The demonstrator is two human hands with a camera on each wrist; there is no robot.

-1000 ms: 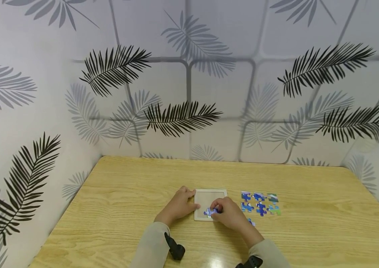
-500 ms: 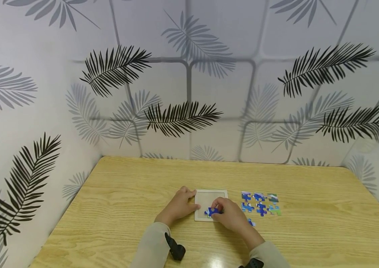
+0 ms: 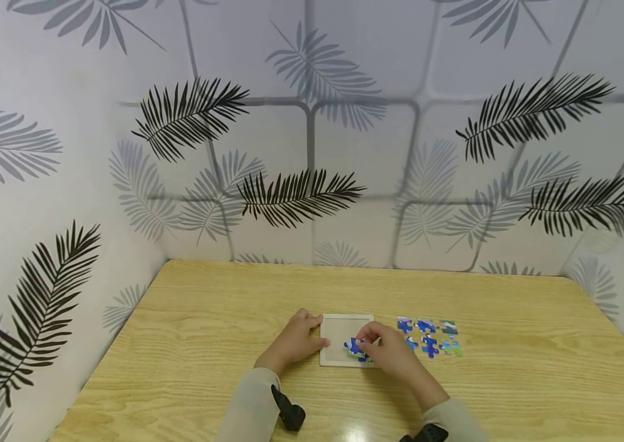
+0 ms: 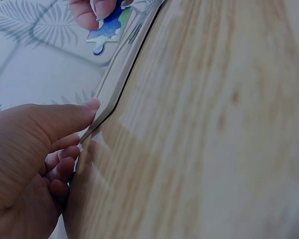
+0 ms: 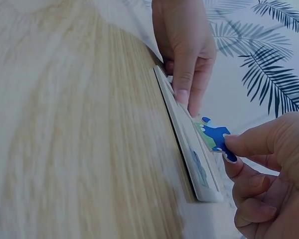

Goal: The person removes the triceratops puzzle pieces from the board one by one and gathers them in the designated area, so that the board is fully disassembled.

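In the head view, my left hand [image 3: 296, 339] holds the left edge of a square, pale puzzle tray [image 3: 336, 363]. Its thumb lies on the rim and the other fingers curl beside it in the left wrist view. Between the thumb and fingertips of my right hand [image 3: 394, 353] is a jigsaw puzzle piece [image 3: 353, 347], blue with some green and white. The right wrist view shows this puzzle piece [image 5: 215, 137] tilted above the tray's right part. A bluish patch [image 5: 199, 167] shows near the tray's corner there; whether it is another piece or a reflection is unclear.
Right of the tray, several loose puzzle pieces [image 3: 429, 345] lie in rows on the wooden table [image 3: 223, 307], partly hidden by my right hand. A wall [image 3: 345, 153] with a leaf pattern stands behind the table.
My right hand has shifted slightly right with the puzzle piece, which has turned and shows more green and white. My left hand stays at the tray's left edge.
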